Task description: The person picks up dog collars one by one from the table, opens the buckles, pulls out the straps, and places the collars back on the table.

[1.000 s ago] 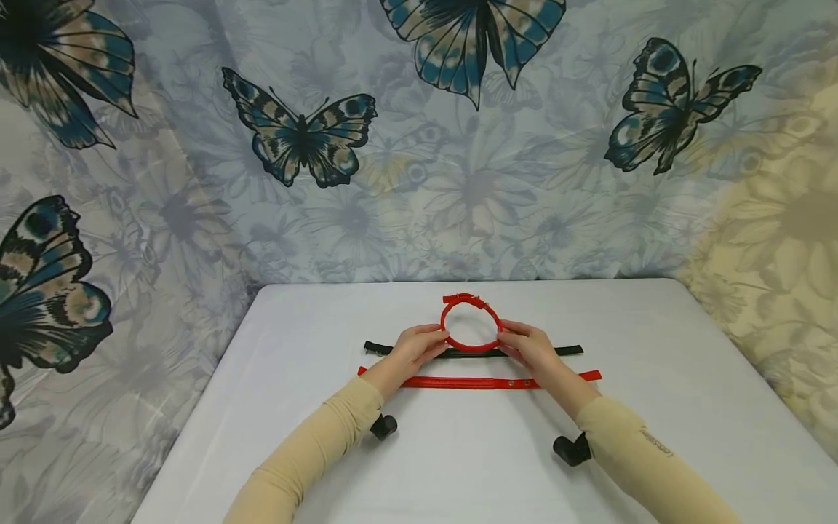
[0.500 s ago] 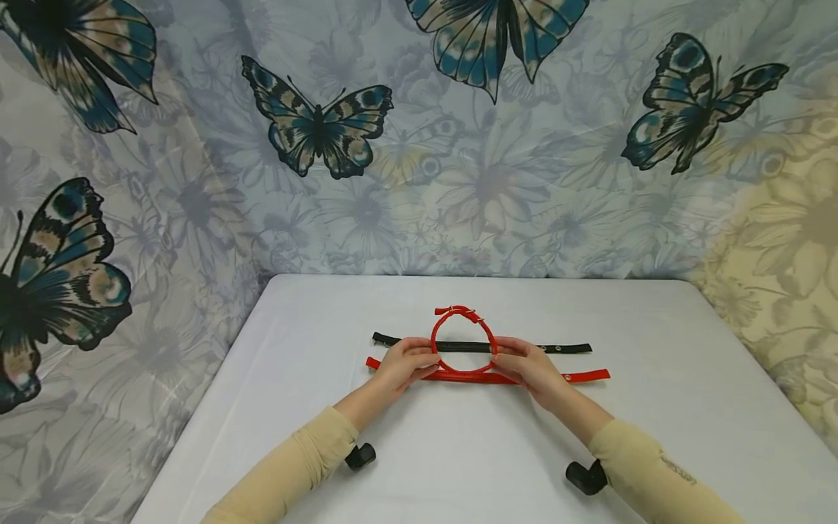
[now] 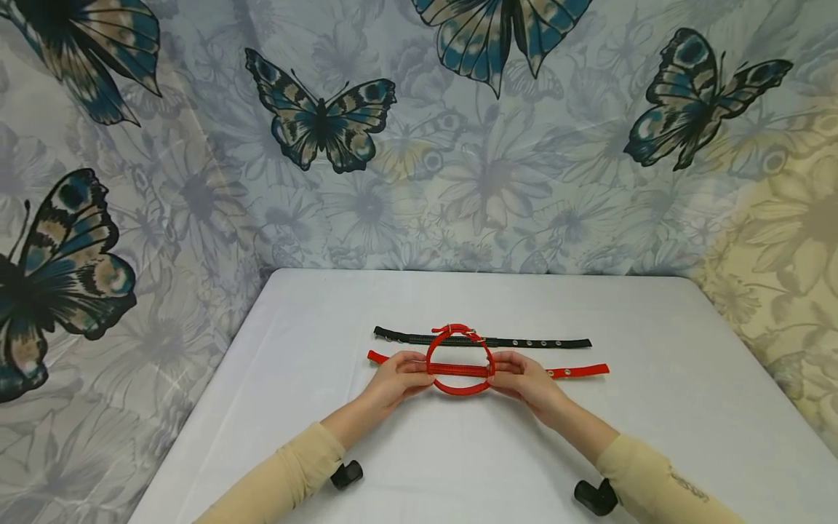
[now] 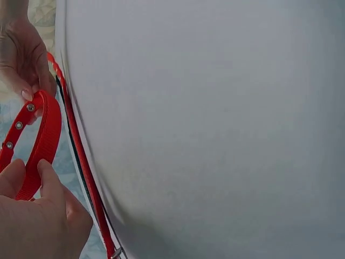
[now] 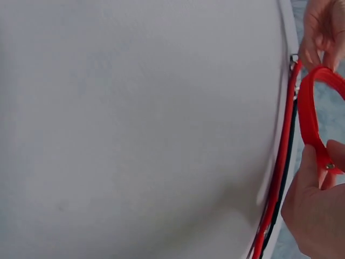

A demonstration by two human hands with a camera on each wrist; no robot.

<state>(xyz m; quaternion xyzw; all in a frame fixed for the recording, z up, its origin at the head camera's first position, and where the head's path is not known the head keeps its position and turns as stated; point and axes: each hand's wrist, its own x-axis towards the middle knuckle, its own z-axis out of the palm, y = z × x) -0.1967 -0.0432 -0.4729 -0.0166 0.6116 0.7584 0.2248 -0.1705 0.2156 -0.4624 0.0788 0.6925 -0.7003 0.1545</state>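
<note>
In the head view a red collar [image 3: 461, 391], buckled into a ring, is held up over the table. My left hand [image 3: 396, 382] pinches its left side between thumb and fingers, and my right hand [image 3: 530, 382] pinches the right side. Metal eyelets show on the red collar [image 4: 51, 129] in the left wrist view. Behind the ring, a second red collar [image 3: 579, 372] lies stretched out flat, partly covered by the hands. Farther back a black collar [image 3: 406, 338] with eyelets lies roughly parallel to it.
The collars lie on a white-covered table [image 3: 314, 306]. A butterfly-print cloth [image 3: 491, 182] hangs along its back and left sides. Black wrist-worn devices [image 3: 596, 498] stick out beneath both forearms.
Both hands have brought the ring-shaped red collar toward the person. It has passed from in front of the black collar to in front of the flat red one. The camera view has shifted slightly.
</note>
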